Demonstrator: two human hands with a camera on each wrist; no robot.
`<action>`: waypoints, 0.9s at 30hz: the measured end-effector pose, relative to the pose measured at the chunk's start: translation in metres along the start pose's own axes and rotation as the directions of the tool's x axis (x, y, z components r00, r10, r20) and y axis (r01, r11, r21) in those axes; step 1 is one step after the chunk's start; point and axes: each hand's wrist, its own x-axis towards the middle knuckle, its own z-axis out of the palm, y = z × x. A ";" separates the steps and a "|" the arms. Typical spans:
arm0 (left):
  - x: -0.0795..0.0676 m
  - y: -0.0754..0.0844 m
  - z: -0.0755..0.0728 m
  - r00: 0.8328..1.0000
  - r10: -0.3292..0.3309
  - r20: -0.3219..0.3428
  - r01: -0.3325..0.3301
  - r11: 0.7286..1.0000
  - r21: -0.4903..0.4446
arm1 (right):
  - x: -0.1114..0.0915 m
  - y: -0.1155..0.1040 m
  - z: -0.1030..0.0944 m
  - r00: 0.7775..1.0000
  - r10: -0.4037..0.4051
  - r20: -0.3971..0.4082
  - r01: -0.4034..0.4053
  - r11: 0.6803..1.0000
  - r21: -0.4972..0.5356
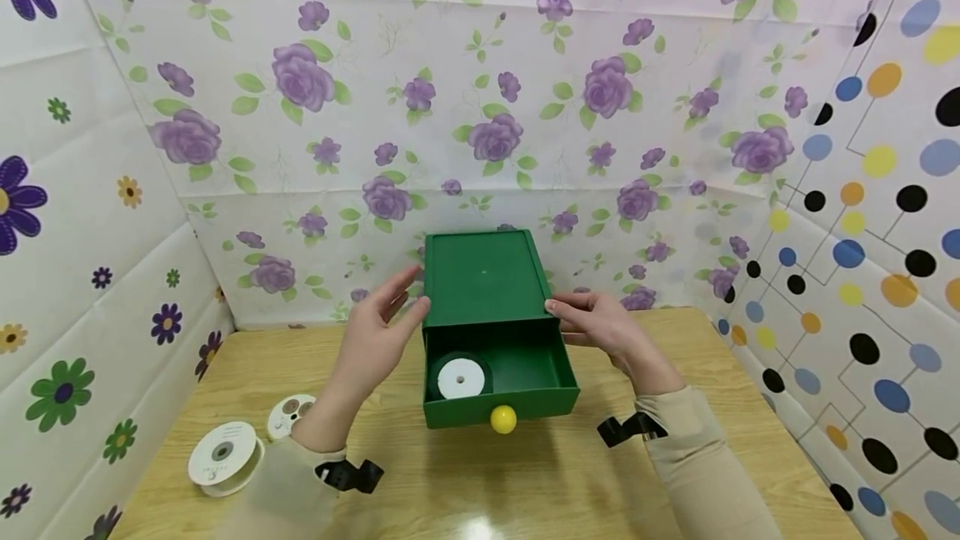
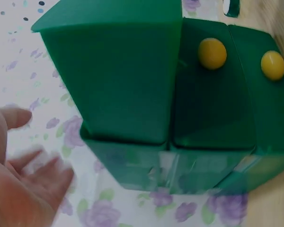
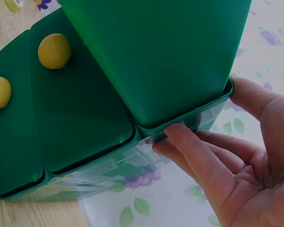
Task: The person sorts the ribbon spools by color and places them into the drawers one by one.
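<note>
Three drawers [image 2: 213, 109] fit the green cabinet [image 1: 483, 277] on the wooden table [image 1: 390, 473] — top drawer [image 1: 532, 361] pulled out, two lower ones pushed in, each with one yellow knob [image 1: 503, 419]. One black-rimmed white spool [image 1: 472, 382] lies in the top drawer; two white spools [image 1: 217, 450] sit left of the cabinet. The left hand [image 1: 372, 340], fingers loosely spread, is just beside its left side — the right hand [image 1: 603, 325], fingers relaxed, touches its right side

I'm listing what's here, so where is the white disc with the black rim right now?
In the head view, the white disc sits in the left part of the open top drawer, behind and left of its yellow knob.
</note>
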 end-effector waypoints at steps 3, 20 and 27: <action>0.003 -0.009 0.003 0.983 -0.184 -0.010 0.184 0.982 -0.051 | -0.001 0.001 0.000 1.000 -0.001 -0.004 0.001 1.000 -0.007; 0.007 -0.030 0.018 0.939 -0.341 0.056 0.345 0.925 -0.157 | 0.000 0.003 0.003 1.000 -0.004 -0.001 0.004 1.000 0.016; 0.008 -0.034 0.021 0.953 -0.300 0.051 0.304 0.937 -0.173 | -0.001 0.005 0.000 1.000 -0.022 -0.011 0.022 1.000 -0.010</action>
